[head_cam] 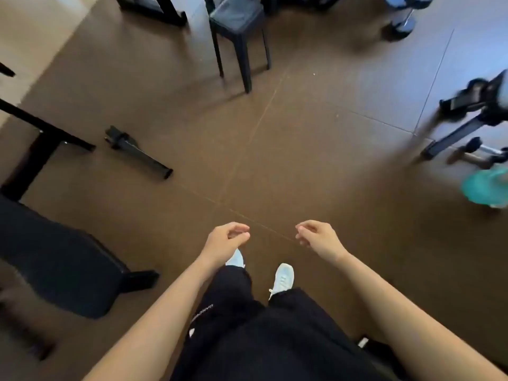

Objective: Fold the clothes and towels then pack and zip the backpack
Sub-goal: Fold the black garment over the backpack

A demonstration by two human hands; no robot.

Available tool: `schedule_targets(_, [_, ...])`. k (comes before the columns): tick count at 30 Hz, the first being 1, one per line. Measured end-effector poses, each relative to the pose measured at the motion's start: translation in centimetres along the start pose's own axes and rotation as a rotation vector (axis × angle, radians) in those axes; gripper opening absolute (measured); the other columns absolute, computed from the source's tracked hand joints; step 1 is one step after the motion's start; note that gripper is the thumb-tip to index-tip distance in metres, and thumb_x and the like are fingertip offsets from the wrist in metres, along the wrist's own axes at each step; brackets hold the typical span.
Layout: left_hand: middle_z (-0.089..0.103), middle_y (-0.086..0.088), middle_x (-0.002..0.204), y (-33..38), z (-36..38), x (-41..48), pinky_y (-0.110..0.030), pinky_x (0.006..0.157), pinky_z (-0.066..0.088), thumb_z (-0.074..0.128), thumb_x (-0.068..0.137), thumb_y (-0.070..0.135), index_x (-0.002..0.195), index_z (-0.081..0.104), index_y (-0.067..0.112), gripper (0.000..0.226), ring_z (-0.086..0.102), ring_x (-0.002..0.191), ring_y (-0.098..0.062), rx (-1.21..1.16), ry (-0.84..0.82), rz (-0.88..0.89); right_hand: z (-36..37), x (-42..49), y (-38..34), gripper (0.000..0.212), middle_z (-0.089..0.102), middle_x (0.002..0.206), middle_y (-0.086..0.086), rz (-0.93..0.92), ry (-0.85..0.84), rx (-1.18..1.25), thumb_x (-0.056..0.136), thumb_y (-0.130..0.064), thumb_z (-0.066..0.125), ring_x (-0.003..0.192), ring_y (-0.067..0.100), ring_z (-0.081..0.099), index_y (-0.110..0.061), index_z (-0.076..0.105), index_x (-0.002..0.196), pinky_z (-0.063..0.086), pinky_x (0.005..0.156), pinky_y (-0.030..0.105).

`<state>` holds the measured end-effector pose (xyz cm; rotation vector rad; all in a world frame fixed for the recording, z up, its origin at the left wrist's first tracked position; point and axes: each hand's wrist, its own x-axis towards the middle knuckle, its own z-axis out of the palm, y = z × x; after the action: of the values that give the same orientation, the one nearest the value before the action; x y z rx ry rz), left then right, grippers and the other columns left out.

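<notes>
backpack isn't showing, nothing seeming started; left hand [226, 237] and right hand [316, 235] are hanging loosely curled, empty, well short of the stool [236, 16].

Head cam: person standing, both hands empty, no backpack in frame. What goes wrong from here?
1. A black stand lies on the floor ahead on the left: a trip hazard.
2. The tripod stands close on the right; a step or arm swing might knock it.
3. The left hand and right hand hold nothing, and no clothes, towels or backpack show: they must be found first.
</notes>
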<state>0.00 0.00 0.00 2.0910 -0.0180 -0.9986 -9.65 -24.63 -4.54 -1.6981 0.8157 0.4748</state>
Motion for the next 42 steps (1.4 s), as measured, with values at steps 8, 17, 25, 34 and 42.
schedule_targets(8, [0.075,0.009,0.099,6.1,-1.5,9.1,-0.021,0.087,0.049,0.069,0.095,0.017,0.103,0.076,0.023,0.012,0.069,0.093,-0.011,-0.048,-0.015,0.035,-3.3,6.5,-4.8,0.015,0.077,0.087,0.007,0.053,0.012,-0.039,0.098,-0.021,0.059,0.073,0.016,0.066,-0.018,0.073,0.093,0.053,0.075,0.032])
schedule_targets(17, [0.072,0.011,0.085,12.4,-6.4,22.6,-0.020,0.076,0.045,0.068,0.096,0.021,0.103,0.076,0.023,0.011,0.066,0.078,0.000,-0.053,-0.101,0.021,-8.1,15.8,-15.0,0.017,0.073,0.090,0.009,0.092,0.081,0.017,0.102,-0.019,0.057,0.071,0.015,0.063,-0.009,0.071,0.107,0.047,0.056,0.011])
schedule_targets(25, [0.078,0.010,0.092,21.9,-9.5,34.0,-0.033,0.090,0.052,0.067,0.078,0.045,0.091,0.078,0.031,0.023,0.070,0.090,-0.011,-0.040,-0.101,-0.026,-14.3,24.4,-22.3,0.021,0.072,0.093,0.006,0.121,0.143,0.232,0.103,-0.022,0.056,0.076,0.017,0.063,-0.012,0.071,0.113,0.052,0.074,0.025])
schedule_targets(34, [0.079,0.001,0.093,36.8,-7.4,47.1,-0.033,0.088,0.050,0.071,0.085,0.031,0.087,0.077,0.029,0.007,0.064,0.082,-0.011,0.065,-0.116,-0.074,-26.6,38.7,-27.6,0.015,0.075,0.098,0.010,0.088,0.065,0.119,0.097,-0.018,0.063,0.077,0.019,0.067,-0.015,0.073,0.108,0.051,0.069,0.023])
schedule_targets(42, [0.077,-0.005,0.092,49.5,-8.0,56.6,-0.038,0.091,0.055,0.068,0.079,0.036,0.089,0.075,0.026,0.016,0.070,0.085,-0.019,-0.082,-0.052,-0.066,-38.5,50.8,-36.1,0.021,0.074,0.098,0.002,-0.003,-0.041,-0.157,0.096,-0.024,0.063,0.089,0.021,0.071,-0.016,0.073,0.112,0.057,0.090,0.038])
